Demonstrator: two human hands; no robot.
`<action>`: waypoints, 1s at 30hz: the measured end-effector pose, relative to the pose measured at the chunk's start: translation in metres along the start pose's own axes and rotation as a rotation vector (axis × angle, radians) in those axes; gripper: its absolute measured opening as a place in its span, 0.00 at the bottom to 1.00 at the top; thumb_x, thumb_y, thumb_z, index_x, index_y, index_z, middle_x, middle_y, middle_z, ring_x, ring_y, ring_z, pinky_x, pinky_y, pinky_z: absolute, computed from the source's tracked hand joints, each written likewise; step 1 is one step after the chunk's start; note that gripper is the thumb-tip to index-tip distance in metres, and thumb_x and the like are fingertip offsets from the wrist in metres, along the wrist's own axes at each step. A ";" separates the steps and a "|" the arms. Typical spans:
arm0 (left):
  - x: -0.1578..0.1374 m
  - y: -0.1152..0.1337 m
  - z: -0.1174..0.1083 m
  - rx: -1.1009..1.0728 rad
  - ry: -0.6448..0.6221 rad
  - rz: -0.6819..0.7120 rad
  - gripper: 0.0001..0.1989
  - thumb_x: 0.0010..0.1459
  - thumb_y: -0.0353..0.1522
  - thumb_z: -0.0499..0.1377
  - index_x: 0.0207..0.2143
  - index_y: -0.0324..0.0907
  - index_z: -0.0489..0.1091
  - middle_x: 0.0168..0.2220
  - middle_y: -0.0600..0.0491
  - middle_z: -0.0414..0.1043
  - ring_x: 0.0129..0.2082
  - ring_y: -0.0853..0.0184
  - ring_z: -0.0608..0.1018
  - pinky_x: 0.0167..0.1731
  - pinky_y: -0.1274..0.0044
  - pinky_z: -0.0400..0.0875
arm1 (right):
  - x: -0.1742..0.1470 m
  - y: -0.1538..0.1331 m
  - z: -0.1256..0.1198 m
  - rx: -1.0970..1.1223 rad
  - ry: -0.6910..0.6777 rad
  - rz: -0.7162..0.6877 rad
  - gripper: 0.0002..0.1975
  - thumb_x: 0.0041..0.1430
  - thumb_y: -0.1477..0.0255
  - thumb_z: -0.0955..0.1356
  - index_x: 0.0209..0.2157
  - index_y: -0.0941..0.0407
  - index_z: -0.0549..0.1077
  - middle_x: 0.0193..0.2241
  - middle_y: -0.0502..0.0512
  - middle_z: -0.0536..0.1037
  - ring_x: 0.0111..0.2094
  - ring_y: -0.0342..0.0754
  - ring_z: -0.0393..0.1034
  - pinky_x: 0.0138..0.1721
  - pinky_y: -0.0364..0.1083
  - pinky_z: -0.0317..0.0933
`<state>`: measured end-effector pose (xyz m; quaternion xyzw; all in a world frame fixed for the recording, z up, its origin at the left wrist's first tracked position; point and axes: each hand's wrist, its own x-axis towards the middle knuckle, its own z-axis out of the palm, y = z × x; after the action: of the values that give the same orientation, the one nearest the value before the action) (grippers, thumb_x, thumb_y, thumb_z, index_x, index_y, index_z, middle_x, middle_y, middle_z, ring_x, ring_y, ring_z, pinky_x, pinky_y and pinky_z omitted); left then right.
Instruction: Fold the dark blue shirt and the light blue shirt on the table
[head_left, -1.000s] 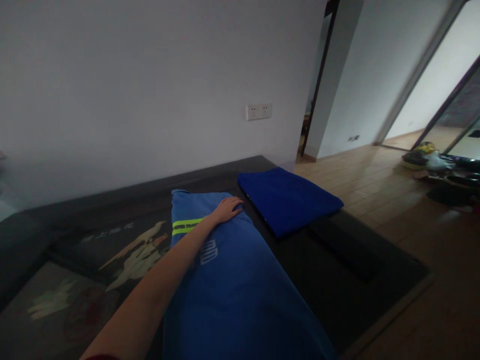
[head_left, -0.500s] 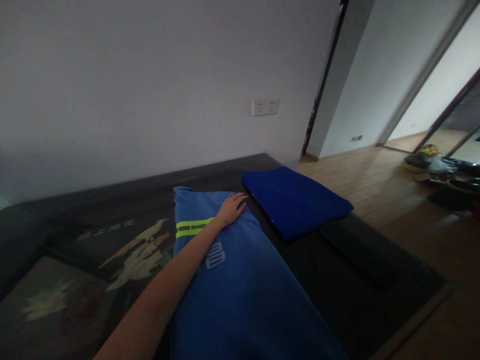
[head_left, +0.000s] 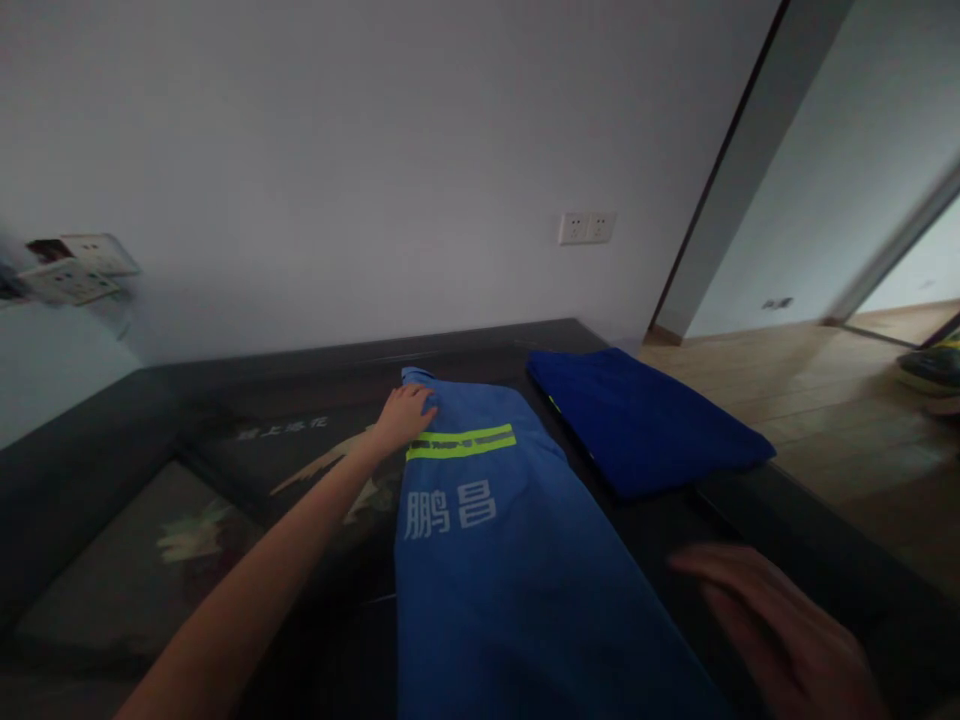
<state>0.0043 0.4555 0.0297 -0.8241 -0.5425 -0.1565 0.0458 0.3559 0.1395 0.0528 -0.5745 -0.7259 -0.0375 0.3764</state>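
Observation:
A blue garment (head_left: 495, 580) with a yellow-green band (head_left: 461, 442) and pale printed characters lies folded lengthwise on the dark tabletop. My left hand (head_left: 405, 414) rests on its far left edge, fingers stretched out over the cloth near the band. At the lower right, my right hand (head_left: 780, 625) is blurred by motion. It hovers to the right of the garment, thumb and fingers apart, with nothing in it. The garment's near end runs out of the bottom of the view. Beyond my right hand lies a darker blue folded cloth (head_left: 645, 420).
The dark table (head_left: 360, 350) has a printed picture of a bird and flowers on its left part. A pale wall (head_left: 360, 180) with a double socket (head_left: 586, 228) rises behind it. More sockets (head_left: 79, 268) show at the left. Wooden floor (head_left: 840, 390) extends to the right.
My left hand has slid from the garment's far right side to its far left edge, uncovering the band and characters. My right hand has come into view. The view has turned left.

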 end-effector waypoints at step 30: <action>-0.026 -0.011 0.023 -0.115 0.084 -0.158 0.19 0.60 0.34 0.52 0.53 0.39 0.66 0.56 0.42 0.66 0.56 0.54 0.68 0.54 0.65 0.63 | 0.183 0.024 0.203 -0.229 -0.634 -0.016 0.39 0.62 0.46 0.51 0.60 0.62 0.63 0.59 0.69 0.63 0.60 0.61 0.56 0.58 0.58 0.50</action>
<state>-0.0108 0.4426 -0.0009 -0.7728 -0.5935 -0.2248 0.0086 0.2646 0.3934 0.0066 -0.5903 -0.8025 0.0587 0.0646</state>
